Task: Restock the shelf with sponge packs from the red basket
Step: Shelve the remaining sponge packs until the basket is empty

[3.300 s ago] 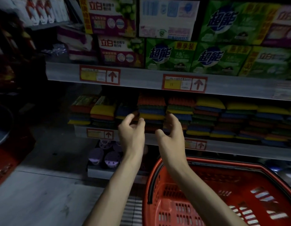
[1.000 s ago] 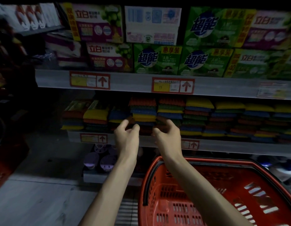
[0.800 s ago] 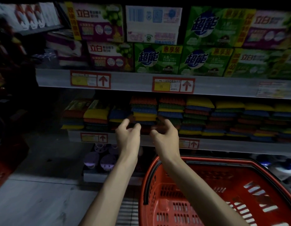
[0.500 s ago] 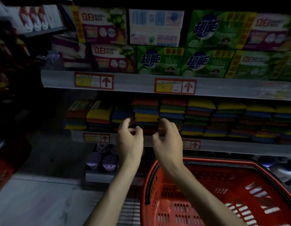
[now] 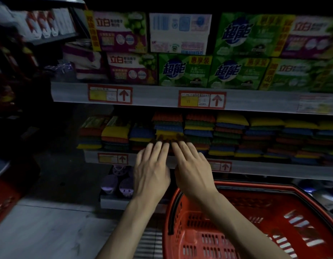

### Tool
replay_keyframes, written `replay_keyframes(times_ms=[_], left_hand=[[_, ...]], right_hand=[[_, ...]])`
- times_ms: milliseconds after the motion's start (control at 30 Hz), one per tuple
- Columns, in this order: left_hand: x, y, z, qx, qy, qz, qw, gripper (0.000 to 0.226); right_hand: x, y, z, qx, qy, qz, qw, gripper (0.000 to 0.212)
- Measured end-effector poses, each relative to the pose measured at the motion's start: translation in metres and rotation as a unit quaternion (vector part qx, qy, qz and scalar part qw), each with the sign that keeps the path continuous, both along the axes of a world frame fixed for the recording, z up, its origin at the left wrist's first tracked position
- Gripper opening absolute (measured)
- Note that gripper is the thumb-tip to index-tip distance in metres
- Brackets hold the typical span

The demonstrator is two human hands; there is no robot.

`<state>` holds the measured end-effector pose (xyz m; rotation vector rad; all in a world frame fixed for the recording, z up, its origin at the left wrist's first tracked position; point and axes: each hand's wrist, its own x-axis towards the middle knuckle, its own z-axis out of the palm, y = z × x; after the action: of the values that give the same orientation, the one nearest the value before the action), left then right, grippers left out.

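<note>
Multicoloured sponge packs sit stacked on the grey shelf; my left hand and right hand, flat-fingered and empty, press one stack, seemingly squaring it.

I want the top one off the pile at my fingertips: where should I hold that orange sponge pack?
Probably by its front edge, pinched top and bottom, coming straight in from the front: the orange sponge pack lies flat on the pile, front facing out, with another pile close on its right.
</note>
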<state>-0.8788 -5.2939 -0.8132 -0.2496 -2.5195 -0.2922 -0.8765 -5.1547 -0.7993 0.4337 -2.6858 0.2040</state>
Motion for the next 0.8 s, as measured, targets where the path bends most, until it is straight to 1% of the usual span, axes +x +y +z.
replay_keyframes(times_ms=[200,400,600,800], left_hand=[[-0.002,0.002,-0.001,0.005,-0.023,-0.003,1.0,0.057],[-0.002,0.004,0.002,0.01,-0.027,-0.003,1.0,0.057],[0.004,0.004,0.001,0.022,-0.031,-0.002,0.999,0.06],[0.034,0.008,0.003,-0.001,-0.067,-0.018,0.998,0.061]], right_hand=[[-0.002,-0.002,0.003,0.001,-0.013,-0.003,1.0,0.058],[-0.002,-0.002,0.005,-0.014,-0.021,0.004,1.0,0.058],[0.005,0.01,0.008,-0.013,-0.045,0.006,0.999,0.072],[0.031,0.052,0.015,-0.016,-0.072,0.007,0.997,0.083]])
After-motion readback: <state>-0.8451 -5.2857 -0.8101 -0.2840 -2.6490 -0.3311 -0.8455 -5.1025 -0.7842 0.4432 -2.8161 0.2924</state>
